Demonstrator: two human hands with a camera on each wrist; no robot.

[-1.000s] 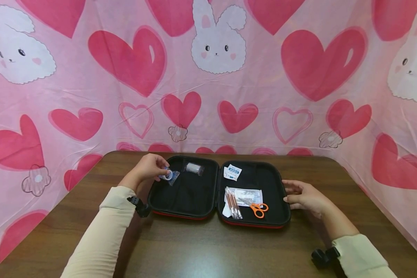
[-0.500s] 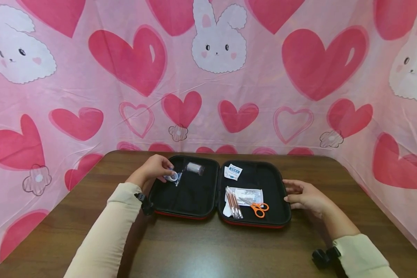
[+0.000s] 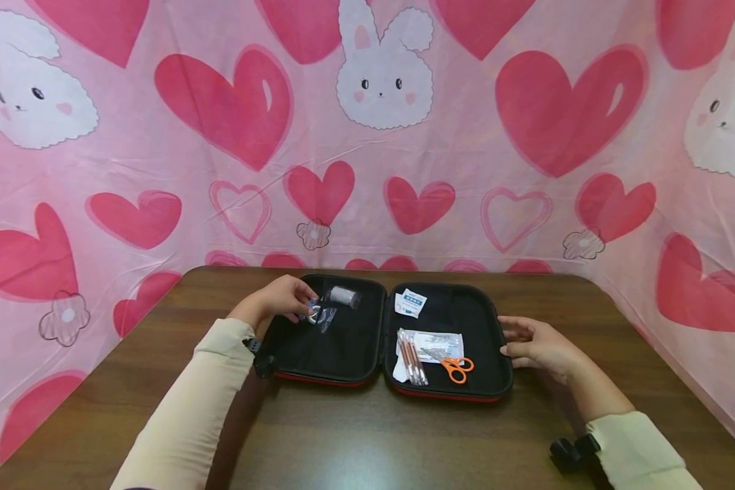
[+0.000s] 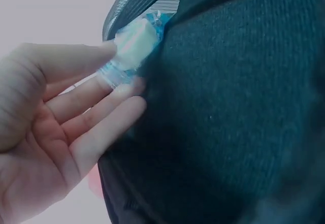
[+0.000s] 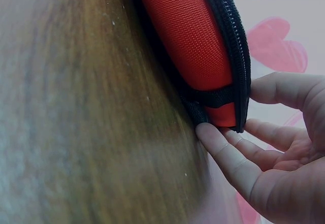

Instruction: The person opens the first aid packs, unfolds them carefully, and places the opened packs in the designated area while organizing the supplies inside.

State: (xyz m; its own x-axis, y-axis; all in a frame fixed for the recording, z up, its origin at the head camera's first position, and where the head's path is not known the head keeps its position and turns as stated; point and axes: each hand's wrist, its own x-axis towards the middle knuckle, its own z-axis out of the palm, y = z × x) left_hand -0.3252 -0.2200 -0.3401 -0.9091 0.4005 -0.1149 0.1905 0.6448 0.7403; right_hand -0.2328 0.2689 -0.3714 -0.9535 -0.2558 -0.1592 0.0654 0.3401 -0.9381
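Note:
My left hand [image 3: 286, 297] reaches over the left half of an open black-lined case [image 3: 337, 354]. Thumb and fingers pinch a small white tape roll [image 4: 137, 43] in a clear and blue wrapper, close to the black lining. Just beyond it, a wrapped white bandage roll [image 3: 343, 297] lies in the same half. At the case's right side, my right hand [image 3: 542, 347] holds the edge. The right wrist view shows the red outer shell [image 5: 188, 36], with fingertips at the zipped rim and at a black strap [image 5: 195, 109].
The right half holds orange-handled scissors [image 3: 456, 369], slim packs of brown-stemmed swabs [image 3: 412, 361], a flat white packet [image 3: 444, 344] and small blue-and-white sachets [image 3: 412, 303]. The case lies on a wooden table [image 3: 343, 435] before a pink heart-patterned cloth [image 3: 465, 136].
My left hand has moved right and slightly down with the wrapped tape roll, further into the left half, near the bandage roll. The right hand stays at the case's edge.

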